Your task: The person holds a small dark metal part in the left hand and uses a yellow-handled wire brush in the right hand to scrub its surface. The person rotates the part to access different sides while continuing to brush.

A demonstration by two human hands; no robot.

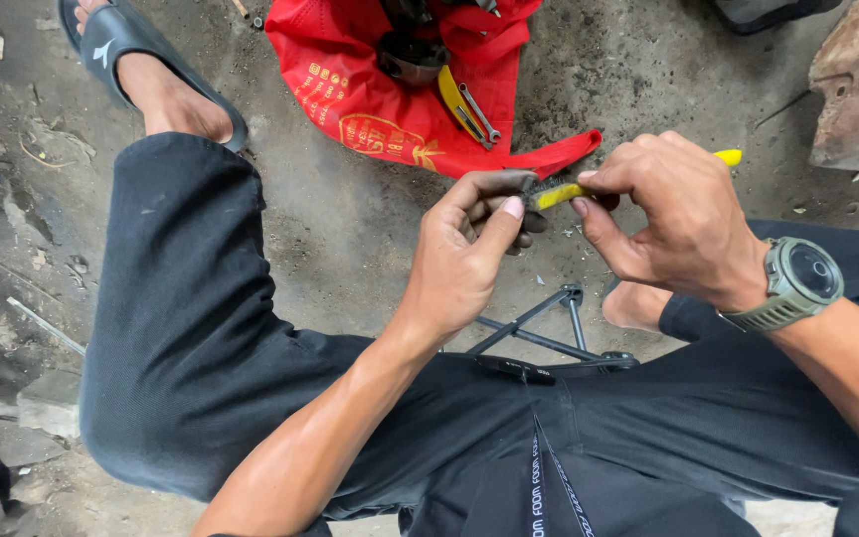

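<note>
- The right hand (683, 219) pinches a thin yellow tool (561, 195), thumb and fingers clamped around its middle; the yellow end (729, 157) pokes out behind the knuckles.
- The left hand (469, 249) closes its fingertips on the tool's dark front end, so the tool sits between both hands, above the knees.
- It looks light, stiff and narrow, probably slick; a pinch near the middle suits it.
- Below lies a black metal frame (549, 333) on the dusty ground.
- Farther off, a red bag (390, 109) carries a wrench (477, 112).
</note>
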